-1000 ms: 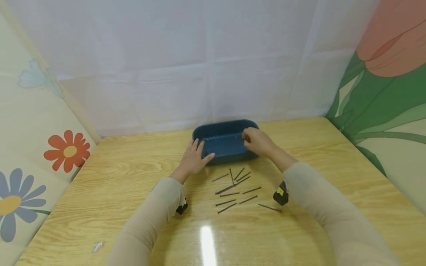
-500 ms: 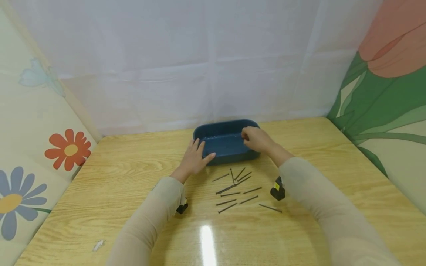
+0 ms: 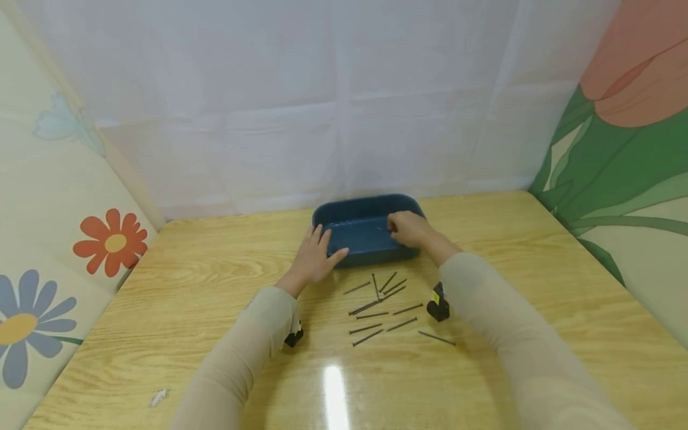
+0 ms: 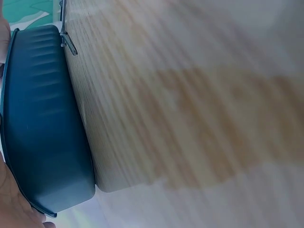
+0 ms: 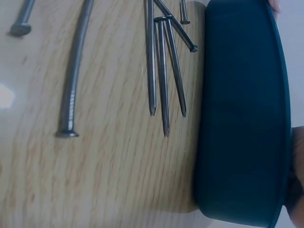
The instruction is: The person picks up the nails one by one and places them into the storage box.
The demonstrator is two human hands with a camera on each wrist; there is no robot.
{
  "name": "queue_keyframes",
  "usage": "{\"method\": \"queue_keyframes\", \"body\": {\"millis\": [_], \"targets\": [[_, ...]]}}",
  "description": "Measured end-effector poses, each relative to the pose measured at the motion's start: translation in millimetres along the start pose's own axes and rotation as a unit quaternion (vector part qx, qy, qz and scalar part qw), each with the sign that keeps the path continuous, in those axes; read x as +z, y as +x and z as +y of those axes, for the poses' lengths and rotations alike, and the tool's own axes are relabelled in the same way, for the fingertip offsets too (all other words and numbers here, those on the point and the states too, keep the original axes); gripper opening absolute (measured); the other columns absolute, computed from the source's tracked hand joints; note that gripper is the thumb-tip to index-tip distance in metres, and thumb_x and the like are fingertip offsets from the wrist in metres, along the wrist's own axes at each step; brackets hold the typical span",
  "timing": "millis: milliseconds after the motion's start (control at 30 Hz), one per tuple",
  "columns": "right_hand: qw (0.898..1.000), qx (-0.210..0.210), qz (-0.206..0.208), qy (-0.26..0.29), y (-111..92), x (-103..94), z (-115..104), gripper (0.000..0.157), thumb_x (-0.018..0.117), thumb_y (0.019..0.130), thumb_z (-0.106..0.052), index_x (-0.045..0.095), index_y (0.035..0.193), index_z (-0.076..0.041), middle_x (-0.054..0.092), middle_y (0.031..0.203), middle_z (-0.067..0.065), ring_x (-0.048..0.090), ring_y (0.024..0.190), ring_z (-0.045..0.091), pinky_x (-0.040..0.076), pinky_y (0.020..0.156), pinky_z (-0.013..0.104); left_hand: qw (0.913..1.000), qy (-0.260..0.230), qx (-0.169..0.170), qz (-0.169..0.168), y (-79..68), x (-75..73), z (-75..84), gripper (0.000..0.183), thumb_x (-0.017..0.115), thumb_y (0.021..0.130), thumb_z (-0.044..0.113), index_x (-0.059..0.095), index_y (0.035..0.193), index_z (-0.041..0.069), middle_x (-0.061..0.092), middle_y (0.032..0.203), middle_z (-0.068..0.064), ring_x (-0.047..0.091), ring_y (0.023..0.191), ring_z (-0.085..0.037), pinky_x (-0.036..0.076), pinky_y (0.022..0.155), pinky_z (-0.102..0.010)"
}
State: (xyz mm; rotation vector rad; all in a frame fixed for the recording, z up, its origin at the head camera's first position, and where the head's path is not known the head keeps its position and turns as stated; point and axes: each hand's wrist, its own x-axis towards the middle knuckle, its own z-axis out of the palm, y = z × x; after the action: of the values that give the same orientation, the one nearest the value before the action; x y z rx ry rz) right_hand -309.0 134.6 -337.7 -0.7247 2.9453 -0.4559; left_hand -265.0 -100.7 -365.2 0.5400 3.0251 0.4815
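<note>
A dark blue oblong tray point(image 3: 369, 257) stands at the table's far side. Its outer wall point(image 4: 47, 118) fills the left of the left wrist view. My left hand point(image 3: 313, 255) rests on the tray's left end with fingers spread, the thumb over the front rim. My right hand point(image 3: 411, 230) reaches over the right end into the tray, fingers curled; whether they pinch anything is hidden. Several long steel nails point(image 3: 368, 338) lie scattered on the table before the tray. In the right wrist view, some nails point(image 5: 161, 76) overlap beside the tray wall, and one nail point(image 5: 73, 85) lies apart.
A pale wood-grain table point(image 3: 215, 263) bears everything. A white cloth point(image 3: 269, 155) hangs behind the tray. Flower-patterned panels stand at both sides. Black camera mounts point(image 3: 438, 304) hang under the wrists. A torn white scrap point(image 3: 158, 398) sits at the table's front left.
My right hand has shifted slightly left and down inside the tray, and its forearm has swung left. The left hand, the tray and the loose nails stay where they were.
</note>
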Motion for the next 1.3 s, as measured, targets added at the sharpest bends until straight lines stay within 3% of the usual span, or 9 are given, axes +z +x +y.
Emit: {"method": "queue_keyframes", "body": {"millis": [400, 667, 767, 800, 1000, 1300], "targets": [[1.0, 0.007, -0.024, -0.014, 11, 2.8, 0, 0.006, 0.058, 0.078, -0.005, 0.058, 0.084, -0.002, 0.057, 0.083, 0.009, 0.052, 0.075, 0.022, 0.043, 0.066, 0.035, 1.0, -0.002, 0.001, 0.007, -0.3, 1.0, -0.9, 0.075, 0.031, 0.086, 0.056, 0.016, 0.137, 0.002, 0.006, 0.141, -0.018, -0.002, 0.128, -0.032, 0.008, 0.102, -0.044], [0.999, -0.009, -0.051, 0.002, 34, 22.0, 22, 0.004, 0.062, 0.075, -0.007, 0.058, 0.075, -0.006, 0.055, 0.075, 0.005, 0.05, 0.067, 0.019, 0.043, 0.059, 0.032, 1.0, -0.001, 0.0, 0.004, -2.4, 1.5, -0.2, 0.074, 0.031, 0.087, 0.054, 0.016, 0.137, 0.001, 0.006, 0.141, -0.019, -0.001, 0.128, -0.032, 0.008, 0.102, -0.044], [0.998, -0.003, -0.065, 0.001, 35, 20.5, 20, 0.004, 0.059, 0.077, -0.006, 0.057, 0.074, -0.004, 0.054, 0.073, 0.006, 0.049, 0.065, 0.019, 0.042, 0.057, 0.031, 1.0, -0.004, -0.001, 0.004, -3.0, 1.2, -0.8, 0.074, 0.032, 0.087, 0.054, 0.016, 0.137, 0.001, 0.004, 0.141, -0.019, -0.001, 0.128, -0.032, 0.008, 0.102, -0.044], [0.997, 0.014, -0.079, -0.006, 29, 13.2, 10, 0.004, 0.057, 0.079, -0.004, 0.057, 0.075, -0.003, 0.054, 0.074, 0.007, 0.05, 0.066, 0.02, 0.042, 0.059, 0.032, 1.0, -0.004, -0.002, 0.004, -2.8, 1.3, -1.2, 0.074, 0.032, 0.087, 0.054, 0.016, 0.137, 0.001, 0.004, 0.141, -0.019, -0.001, 0.128, -0.032, 0.007, 0.102, -0.043], [0.995, 0.011, -0.097, -0.027, 23, 5.5, 2, 0.007, 0.054, 0.082, -0.006, 0.059, 0.079, -0.002, 0.055, 0.075, 0.007, 0.05, 0.066, 0.019, 0.043, 0.059, 0.031, 1.0, -0.007, 0.001, 0.004, -1.1, 2.1, -2.5, 0.076, 0.031, 0.086, 0.055, 0.015, 0.137, 0.001, 0.004, 0.141, -0.019, -0.002, 0.128, -0.032, 0.007, 0.102, -0.043], [0.993, 0.001, -0.114, -0.04, 27, 9.4, 7, 0.013, 0.053, 0.08, -0.003, 0.064, 0.085, 0.0, 0.061, 0.087, 0.012, 0.055, 0.082, 0.026, 0.046, 0.071, 0.036, 0.9999, -0.006, 0.004, 0.011, 0.9, 2.9, -0.6, 0.076, 0.031, 0.086, 0.056, 0.016, 0.137, 0.001, 0.004, 0.141, -0.02, 0.0, 0.128, -0.033, 0.009, 0.102, -0.044]]}}
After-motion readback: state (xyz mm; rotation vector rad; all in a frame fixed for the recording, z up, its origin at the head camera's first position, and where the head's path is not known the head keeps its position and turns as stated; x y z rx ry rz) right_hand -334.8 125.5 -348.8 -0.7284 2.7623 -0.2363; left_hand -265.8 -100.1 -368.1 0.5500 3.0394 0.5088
